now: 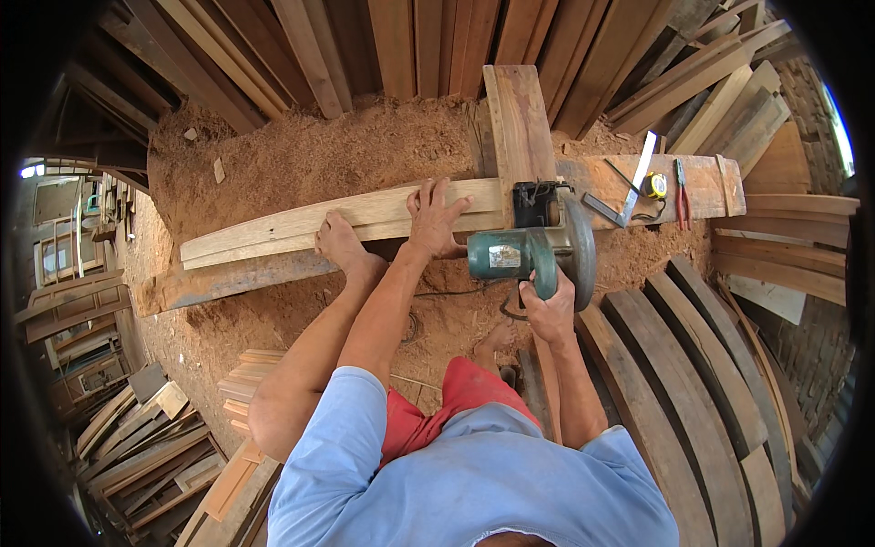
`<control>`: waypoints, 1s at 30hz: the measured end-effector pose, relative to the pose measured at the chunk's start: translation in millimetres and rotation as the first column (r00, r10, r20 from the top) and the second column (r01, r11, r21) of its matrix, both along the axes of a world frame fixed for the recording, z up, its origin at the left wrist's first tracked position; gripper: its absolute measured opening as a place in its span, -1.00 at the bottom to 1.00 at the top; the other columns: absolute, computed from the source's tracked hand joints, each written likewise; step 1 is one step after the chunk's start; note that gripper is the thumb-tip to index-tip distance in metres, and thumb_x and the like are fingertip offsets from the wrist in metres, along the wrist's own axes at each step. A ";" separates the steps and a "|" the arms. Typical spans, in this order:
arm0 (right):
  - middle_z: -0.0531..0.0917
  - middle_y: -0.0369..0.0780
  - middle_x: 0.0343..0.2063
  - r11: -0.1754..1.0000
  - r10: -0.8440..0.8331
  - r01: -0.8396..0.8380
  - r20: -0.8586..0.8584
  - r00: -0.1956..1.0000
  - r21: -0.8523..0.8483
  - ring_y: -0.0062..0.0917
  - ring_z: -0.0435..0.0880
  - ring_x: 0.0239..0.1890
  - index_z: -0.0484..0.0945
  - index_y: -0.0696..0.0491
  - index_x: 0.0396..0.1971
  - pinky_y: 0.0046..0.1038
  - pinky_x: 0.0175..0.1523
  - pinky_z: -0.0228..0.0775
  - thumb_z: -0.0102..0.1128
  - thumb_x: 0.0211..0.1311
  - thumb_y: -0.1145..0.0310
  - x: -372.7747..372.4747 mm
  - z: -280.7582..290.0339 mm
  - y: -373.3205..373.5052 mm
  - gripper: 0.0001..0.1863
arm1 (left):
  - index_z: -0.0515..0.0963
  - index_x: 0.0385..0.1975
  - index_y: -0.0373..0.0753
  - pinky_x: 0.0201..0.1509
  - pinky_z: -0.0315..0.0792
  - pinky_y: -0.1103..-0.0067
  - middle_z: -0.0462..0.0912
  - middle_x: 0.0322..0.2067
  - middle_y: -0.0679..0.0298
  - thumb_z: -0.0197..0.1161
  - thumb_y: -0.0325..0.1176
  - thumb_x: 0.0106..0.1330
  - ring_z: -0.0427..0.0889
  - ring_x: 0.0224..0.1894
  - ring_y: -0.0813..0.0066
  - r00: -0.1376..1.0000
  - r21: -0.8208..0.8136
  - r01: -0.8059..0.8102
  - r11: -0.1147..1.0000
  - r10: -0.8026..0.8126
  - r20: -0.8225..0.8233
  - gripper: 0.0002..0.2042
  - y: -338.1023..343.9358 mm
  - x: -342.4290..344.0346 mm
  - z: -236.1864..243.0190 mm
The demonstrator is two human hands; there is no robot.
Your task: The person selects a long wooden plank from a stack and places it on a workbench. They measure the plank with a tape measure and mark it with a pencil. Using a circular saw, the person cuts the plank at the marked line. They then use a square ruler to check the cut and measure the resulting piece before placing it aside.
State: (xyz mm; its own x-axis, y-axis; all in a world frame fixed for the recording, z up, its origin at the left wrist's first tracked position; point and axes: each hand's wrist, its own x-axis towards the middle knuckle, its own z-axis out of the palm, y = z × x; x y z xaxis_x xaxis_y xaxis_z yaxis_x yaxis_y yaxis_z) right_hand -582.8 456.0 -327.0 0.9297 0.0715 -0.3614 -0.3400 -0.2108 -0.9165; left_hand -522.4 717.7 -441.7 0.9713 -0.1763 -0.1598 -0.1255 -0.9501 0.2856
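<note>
My right hand (551,308) is wrapped round the rear handle of a green circular saw (510,253) with a grey round guard. The saw sits at the right end of a long pale wooden board (273,230); its blade is hidden. My left hand (435,219) presses on the board just left of the saw, fingers spread. Farther left, my bare foot (342,239) rests on the same board. Beneath lies a thick weathered beam (241,284). A wide brown plank (519,118) runs away from me beyond the saw.
Right of the saw, a steel square (629,196), a yellow tape measure (654,185) and red-handled pliers (682,196) lie on the beam. Planks (396,46) lean at the far side. Curved timbers (684,392) stand near right. Sawdust (246,164) covers the ground; a dark cord (451,293) crosses it.
</note>
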 end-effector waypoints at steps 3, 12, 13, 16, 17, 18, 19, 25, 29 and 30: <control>0.47 -0.36 -0.52 1.000 0.000 0.000 0.020 1.000 -0.001 -0.69 0.42 -0.44 0.49 0.11 -0.36 -0.51 -0.29 0.35 0.30 0.12 0.52 2.0 -6.0 0.0 -0.85 | 0.49 0.23 0.24 0.45 -0.18 -0.08 0.09 0.42 -0.02 0.68 0.13 -0.33 -0.06 0.48 -0.19 1.000 -0.011 -0.001 1.000 0.001 -0.004 -0.08 -0.2 0.1 0.1; 0.48 -0.37 -0.51 1.000 0.012 -0.011 0.031 0.999 -0.017 -0.71 0.41 -0.43 0.49 0.11 -0.36 -0.53 -0.31 0.34 0.29 0.13 0.52 10.5 -8.6 2.3 -0.86 | 0.45 0.26 0.26 0.43 -0.17 -0.01 0.08 0.45 0.02 0.46 -0.51 -0.06 -0.05 0.50 -0.15 0.999 0.062 0.011 0.998 -0.008 -0.040 -0.22 1.5 -0.1 -7.7; 0.48 -0.37 -0.51 1.000 0.014 -0.013 0.038 0.999 -0.017 -0.71 0.41 -0.43 0.49 0.10 -0.36 -0.53 -0.32 0.33 0.29 0.13 0.52 10.7 -9.5 2.3 -0.86 | 0.44 0.26 0.27 0.43 -0.16 0.00 0.08 0.45 0.01 0.45 -0.55 -0.08 -0.05 0.49 -0.15 0.999 0.071 0.012 0.997 -0.010 -0.041 -0.20 1.6 -0.2 -8.0; 0.48 -0.38 -0.52 1.000 0.014 -0.013 0.045 0.999 -0.016 -0.72 0.41 -0.44 0.49 0.10 -0.36 -0.54 -0.32 0.32 0.29 0.14 0.52 12.3 -11.0 1.1 -0.86 | 0.43 0.26 0.28 0.42 -0.15 0.00 0.08 0.45 0.01 0.44 -0.57 -0.08 -0.04 0.49 -0.15 0.998 0.069 0.014 0.998 -0.010 -0.058 -0.18 -1.2 0.8 -3.7; 0.48 -0.38 -0.52 1.000 0.014 -0.014 0.042 0.999 -0.012 -0.73 0.40 -0.44 0.49 0.10 -0.36 -0.54 -0.33 0.32 0.29 0.14 0.52 13.2 -9.1 2.5 -0.86 | 0.44 0.25 0.29 0.42 -0.14 0.00 0.09 0.44 0.00 0.41 -0.59 -0.05 -0.03 0.49 -0.16 0.999 0.054 0.011 0.998 -0.009 -0.031 -0.21 0.4 -0.2 -7.4; 0.48 -0.38 -0.52 1.000 0.015 -0.014 0.039 0.999 -0.008 -0.73 0.40 -0.44 0.49 0.10 -0.36 -0.55 -0.33 0.32 0.29 0.14 0.52 14.2 -7.9 3.8 -0.86 | 0.44 0.25 0.29 0.43 -0.14 -0.01 0.10 0.44 0.00 0.38 -0.60 -0.02 -0.03 0.49 -0.17 1.000 0.039 0.008 0.999 -0.008 -0.003 -0.23 1.9 -1.2 -11.1; 0.47 -0.39 -0.52 1.000 0.021 -0.021 0.045 0.999 -0.011 -0.73 0.40 -0.44 0.49 0.10 -0.36 -0.55 -0.33 0.31 0.29 0.14 0.52 15.4 -7.5 4.6 -0.86 | 0.45 0.24 0.30 0.43 -0.14 -0.02 0.11 0.44 -0.01 0.36 -0.61 0.02 -0.03 0.49 -0.18 1.000 0.024 0.006 1.000 -0.007 0.024 -0.25 3.6 -2.1 -14.8; 0.46 -0.39 -0.53 1.000 0.023 -0.023 0.074 0.997 -0.014 -0.74 0.39 -0.45 0.48 0.09 -0.37 -0.55 -0.34 0.30 0.28 0.13 0.52 18.5 -11.1 4.2 -0.86 | 0.44 0.23 0.30 0.42 -0.13 -0.02 0.15 0.43 0.01 0.28 -0.58 0.16 -0.01 0.49 -0.17 0.997 0.025 0.010 1.000 -0.012 0.078 -0.34 3.2 -2.7 -20.0; 0.49 -0.36 -0.53 0.999 0.030 -0.029 0.051 0.998 -0.025 -0.70 0.42 -0.44 0.50 0.13 -0.36 -0.52 -0.31 0.36 0.28 0.12 0.50 21.6 -11.4 3.4 -0.87 | 0.45 0.22 0.31 0.42 -0.12 -0.02 0.16 0.42 0.01 0.27 -0.57 0.18 0.02 0.47 -0.15 0.996 0.041 0.017 0.999 -0.021 0.082 -0.36 2.9 -2.8 -20.5; 0.51 -0.34 -0.53 0.999 0.030 -0.029 0.051 0.998 -0.030 -0.68 0.44 -0.44 0.52 0.16 -0.35 -0.50 -0.29 0.38 0.28 0.11 0.50 22.4 -12.8 3.0 -0.86 | 0.45 0.22 0.31 0.42 -0.12 -0.02 0.16 0.42 0.01 0.27 -0.57 0.19 0.03 0.47 -0.15 0.996 0.033 0.017 0.999 -0.020 0.086 -0.37 3.0 -2.8 -20.7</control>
State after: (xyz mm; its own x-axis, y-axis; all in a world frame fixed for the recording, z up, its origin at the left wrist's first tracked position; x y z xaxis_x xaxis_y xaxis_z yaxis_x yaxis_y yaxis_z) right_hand -560.4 458.9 -339.8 0.9447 0.0894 -0.3156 -0.2859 -0.2470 -0.9259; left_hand -525.2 720.8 -462.4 0.9783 -0.1905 -0.0813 -0.1660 -0.9560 0.2419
